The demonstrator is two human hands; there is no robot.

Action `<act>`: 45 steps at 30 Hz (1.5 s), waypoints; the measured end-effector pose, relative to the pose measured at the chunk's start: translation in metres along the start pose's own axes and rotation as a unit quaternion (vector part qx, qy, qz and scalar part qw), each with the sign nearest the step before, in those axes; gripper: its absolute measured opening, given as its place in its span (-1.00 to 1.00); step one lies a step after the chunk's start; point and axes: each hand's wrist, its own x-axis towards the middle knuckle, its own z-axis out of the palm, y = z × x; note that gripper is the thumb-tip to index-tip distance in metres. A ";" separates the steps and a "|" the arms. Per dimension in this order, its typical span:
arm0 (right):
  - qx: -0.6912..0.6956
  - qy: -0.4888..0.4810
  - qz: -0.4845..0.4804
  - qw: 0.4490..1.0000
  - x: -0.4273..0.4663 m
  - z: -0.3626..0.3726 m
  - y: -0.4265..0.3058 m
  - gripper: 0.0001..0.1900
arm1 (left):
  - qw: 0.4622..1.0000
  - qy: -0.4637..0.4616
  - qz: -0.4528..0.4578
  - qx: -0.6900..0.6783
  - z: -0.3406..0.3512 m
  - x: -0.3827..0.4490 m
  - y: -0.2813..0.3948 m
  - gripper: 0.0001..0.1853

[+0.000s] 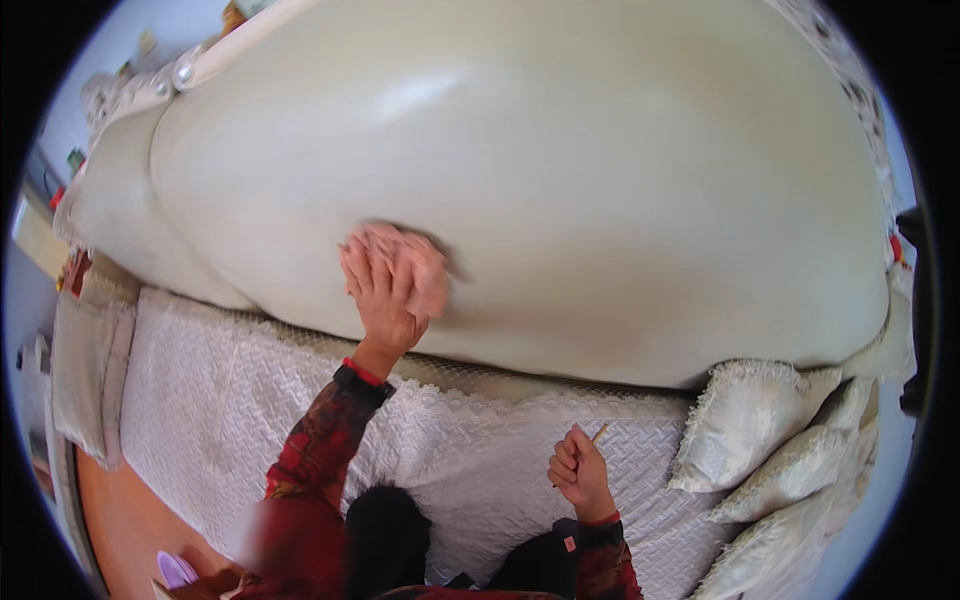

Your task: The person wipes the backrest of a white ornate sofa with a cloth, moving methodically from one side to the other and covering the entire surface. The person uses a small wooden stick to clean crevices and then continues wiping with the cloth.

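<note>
A pink cloth (431, 281) is pressed by my left hand (386, 307) against the cream padded backrest of a sofa (570, 202), left of its middle. The fingers are spread over the bunched cloth, and part of it bulges out beside the thumb. Lower right, my right hand (577, 472) is closed around a thin, light-coloured stick (601, 433), whose tip sticks out past the fingers; what kind of stick it is cannot be told. This hand is held above the white quilted seat cover (480, 450), on which I kneel or sit.
Several lace-edged cushions (750, 420) lean at the seat's right end. A padded armrest (79, 367) stands at the left. Carved white trim with pearl-like studs (184, 73) edges the backrest. On the orange-brown floor (127, 517), lower left, are a purple plastic item (176, 568) and a box edge.
</note>
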 end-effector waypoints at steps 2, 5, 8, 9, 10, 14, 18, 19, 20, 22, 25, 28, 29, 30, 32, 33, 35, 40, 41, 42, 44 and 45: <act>0.057 -0.028 -0.003 0.998 0.005 -0.016 0.004 -0.54 | 0.996 -0.070 0.050 -0.008 0.009 -0.008 -0.002 -0.39; 0.130 -0.111 -0.015 0.985 0.015 -0.034 0.010 -0.54 | 0.990 -0.080 0.115 0.031 0.024 0.000 -0.017 -0.35; 0.184 -0.173 -0.021 0.967 0.027 -0.049 0.015 -0.53 | 0.985 -0.073 0.137 0.080 0.033 0.031 -0.009 -0.34; 0.204 -0.196 -0.027 0.959 0.031 -0.054 0.016 -0.52 | 0.985 -0.027 0.163 0.058 0.038 0.046 0.006 -0.34; 0.201 -0.198 -0.035 0.959 0.034 -0.059 0.016 -0.52 | 0.982 -0.013 0.182 0.056 0.041 0.063 0.026 -0.33; 0.216 -0.229 -0.061 0.947 0.040 -0.082 0.019 -0.50 | 0.933 -0.139 0.326 0.055 0.039 0.103 0.130 -0.25; 0.241 -0.271 -0.066 0.930 0.046 -0.108 0.037 -0.48 | 0.909 -0.183 0.367 0.074 0.062 0.102 0.217 -0.31; 0.247 -0.298 -0.075 0.919 0.049 -0.115 0.044 -0.48 | 0.890 -0.156 0.417 0.094 0.066 0.096 0.224 -0.32; 0.242 -0.280 -0.055 0.927 0.052 -0.121 0.050 -0.47 | 0.859 -0.136 0.478 0.124 0.073 0.091 0.232 -0.33; 0.224 -0.274 -0.032 0.935 0.059 -0.134 0.061 -0.46 | 0.845 -0.114 0.514 0.095 0.080 0.081 0.236 -0.38; 0.224 -0.274 -0.029 0.935 0.068 -0.151 0.069 -0.45 | 0.837 -0.156 0.510 0.121 0.069 0.082 0.209 -0.36; 0.289 -0.340 -0.031 0.895 0.069 -0.162 0.068 -0.43 | 0.909 -0.122 0.384 0.105 0.031 0.115 0.156 -0.38; 0.275 -0.321 -0.021 0.906 0.069 -0.164 0.067 -0.43 | 0.936 -0.078 0.336 0.073 0.018 0.130 0.138 -0.34; 0.277 -0.325 -0.017 0.904 0.069 -0.166 0.066 -0.43 | 0.954 -0.046 0.288 0.070 0.010 0.148 0.121 -0.33; 0.277 -0.323 -0.004 0.905 0.068 -0.168 0.064 -0.43 | 0.971 0.023 0.231 0.049 0.003 0.182 0.102 -0.30; 0.275 -0.316 0.002 0.908 0.068 -0.167 0.063 -0.43 | 0.981 0.021 0.187 0.044 0.005 0.197 0.100 -0.28; 0.279 -0.310 0.006 0.909 0.068 -0.167 0.063 -0.43 | 0.983 0.075 0.160 0.045 0.019 0.203 0.119 -0.28; 0.273 -0.319 -0.005 0.908 0.069 -0.169 0.065 -0.43 | 0.970 0.030 0.240 0.008 0.064 0.169 0.217 -0.33; 0.275 -0.328 -0.011 0.904 0.069 -0.170 0.065 -0.43 | 0.970 0.004 0.243 0.000 0.077 0.159 0.238 -0.33; 0.277 -0.330 -0.010 0.902 0.069 -0.170 0.066 -0.42 | 0.963 -0.053 0.265 -0.003 0.087 0.143 0.262 -0.33; 0.281 -0.331 -0.007 0.901 0.070 -0.171 0.067 -0.42 | 0.941 -0.105 0.321 0.006 0.098 0.124 0.289 -0.32; 0.283 -0.330 -0.004 0.901 0.070 -0.171 0.067 -0.42 | 0.928 -0.094 0.361 0.016 0.101 0.121 0.298 -0.31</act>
